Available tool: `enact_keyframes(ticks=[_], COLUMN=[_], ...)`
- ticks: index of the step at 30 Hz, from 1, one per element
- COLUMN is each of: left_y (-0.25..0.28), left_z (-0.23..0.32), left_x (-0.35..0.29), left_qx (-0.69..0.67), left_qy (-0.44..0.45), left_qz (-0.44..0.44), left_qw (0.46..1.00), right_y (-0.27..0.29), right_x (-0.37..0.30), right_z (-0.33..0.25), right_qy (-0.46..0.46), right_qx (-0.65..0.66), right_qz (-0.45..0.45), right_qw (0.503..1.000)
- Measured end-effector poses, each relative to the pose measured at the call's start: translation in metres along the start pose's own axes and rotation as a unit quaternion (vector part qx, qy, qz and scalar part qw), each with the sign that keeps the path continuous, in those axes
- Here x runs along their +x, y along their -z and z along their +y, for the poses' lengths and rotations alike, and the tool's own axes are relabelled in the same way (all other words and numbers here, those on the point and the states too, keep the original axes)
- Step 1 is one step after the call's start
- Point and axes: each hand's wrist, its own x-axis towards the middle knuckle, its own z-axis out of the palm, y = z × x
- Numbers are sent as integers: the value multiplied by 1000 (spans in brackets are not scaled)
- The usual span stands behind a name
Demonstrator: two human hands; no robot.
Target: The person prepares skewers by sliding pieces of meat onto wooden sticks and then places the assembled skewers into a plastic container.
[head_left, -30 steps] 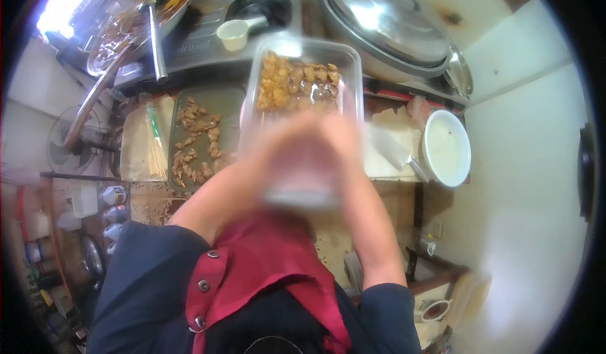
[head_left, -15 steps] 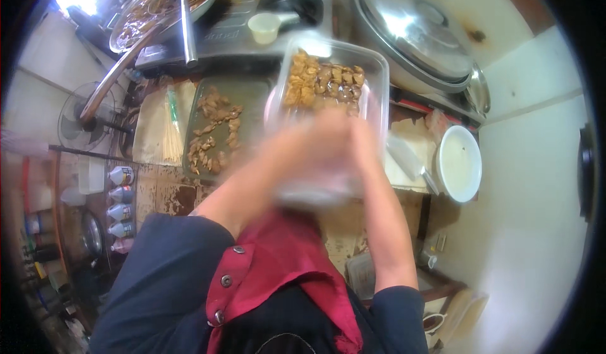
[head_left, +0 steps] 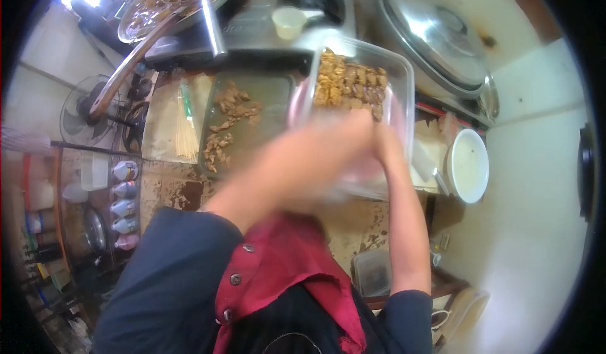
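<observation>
My left hand [head_left: 353, 127] and my right hand [head_left: 382, 141] meet over the near part of a clear plastic container [head_left: 409, 95]. Motion smears the left hand and forearm, and the fingers of both hands are hidden, so I cannot see what they hold. Close-set rows of browned meat pieces [head_left: 338, 79] fill the container's far end. Left of it lies a dark rectangular tray [head_left: 278, 111] with a loose scatter of meat bits [head_left: 237, 109]. A bundle of thin wooden skewers [head_left: 186, 136] in a green-marked wrapper rests beside the tray.
A wide-bladed knife [head_left: 426, 165] lies right of the container, next to a white bowl [head_left: 468, 166]. Behind stand a stove [head_left: 252, 32] with a small white dipper [head_left: 289, 23], a wok [head_left: 136, 29] with a long wooden handle, and a big lidded pot [head_left: 435, 35].
The whole scene sits further right in the picture, as my view has shifted. Both hands stay together over the container, the left still blurred by motion.
</observation>
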Motion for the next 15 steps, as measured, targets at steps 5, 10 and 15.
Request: enact_keyframes(ticks=[5,10,15], left_y=[151,233,182], left_z=[-6,-219,-333], left_x=[-111,-238,-288], left_qx=[-91,5,53], left_qy=[-75,188,357], left_qz=[35,174,93], left_qw=[992,967,928], right_y=[20,75,16], right_x=[-21,-76,-71], right_z=[2,-165,-294], right_qy=[-39,-113,145], right_qx=[3,396,368], right_qz=[-22,74,-47], right_qw=[999,908,917])
